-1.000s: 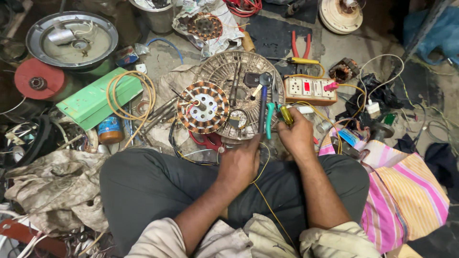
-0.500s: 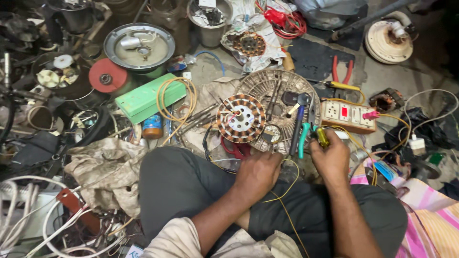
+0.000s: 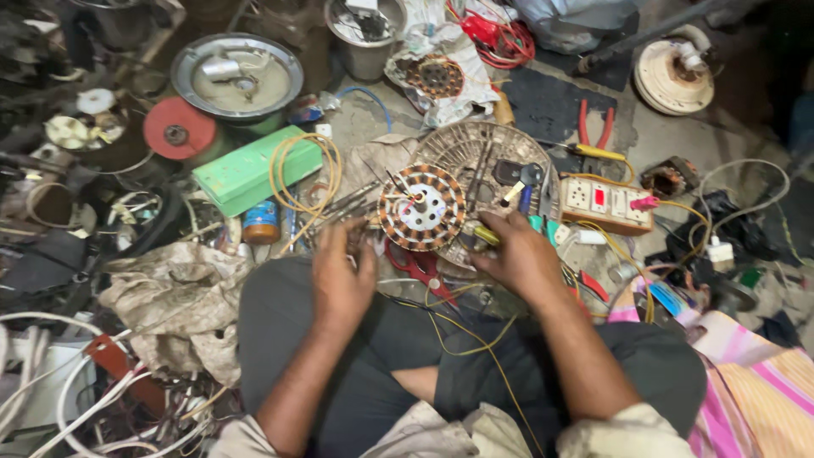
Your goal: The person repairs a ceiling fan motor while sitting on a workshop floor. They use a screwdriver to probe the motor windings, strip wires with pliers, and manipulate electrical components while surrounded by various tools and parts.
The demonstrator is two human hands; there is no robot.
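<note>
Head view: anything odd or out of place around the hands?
Mostly clutter. The wound motor core lies tilted on a round metal grille, with loose yellow wire trailing over the person's lap. Left hand and right hand rest beside it. No spill or clear damage.
</note>
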